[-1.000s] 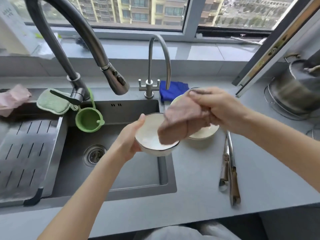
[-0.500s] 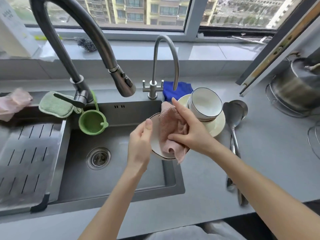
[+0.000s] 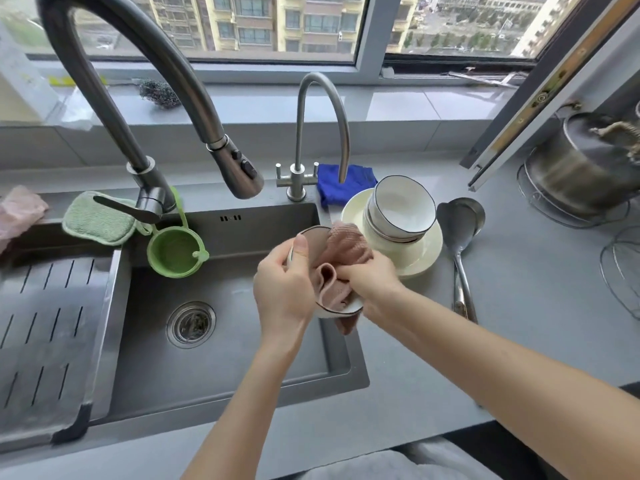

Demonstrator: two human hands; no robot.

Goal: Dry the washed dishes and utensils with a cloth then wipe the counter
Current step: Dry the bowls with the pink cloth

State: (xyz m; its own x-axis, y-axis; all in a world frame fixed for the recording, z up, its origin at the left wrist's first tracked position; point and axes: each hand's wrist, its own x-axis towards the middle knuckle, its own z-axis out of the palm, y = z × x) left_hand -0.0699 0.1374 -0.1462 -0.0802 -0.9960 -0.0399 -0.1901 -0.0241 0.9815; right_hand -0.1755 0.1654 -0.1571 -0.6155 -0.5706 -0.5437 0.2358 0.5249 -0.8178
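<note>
Holding a small white bowl, tipped on its side, above the right edge of the sink. Gripped by the left hand, with the thumb up on the near rim and the fingers curled round the back. Stuffed inside the bowl, a pink cloth, pinched and pushed in by the right hand, fingers bent tight on it. One end of the cloth spilling over the top rim, another end hanging down under the bowl. Just behind the hands, on the grey surface, a cream plate with a stack of white bowls on it, leaning a little. Right beside the plate, two long metal spoons, lying flat with their handles pointing this way. Behind the plate, a blue cloth, partly hidden by the small tap. Over the sink, a big bent tap, and hanging near it a green cup. Next to that, a green sponge on the sink's back edge. On the left side of the sink, a metal rack with slots. Far left, another pink cloth. Far right, a shiny pot on a wire stand. Up on the window sill, a ball of steel wool.
</note>
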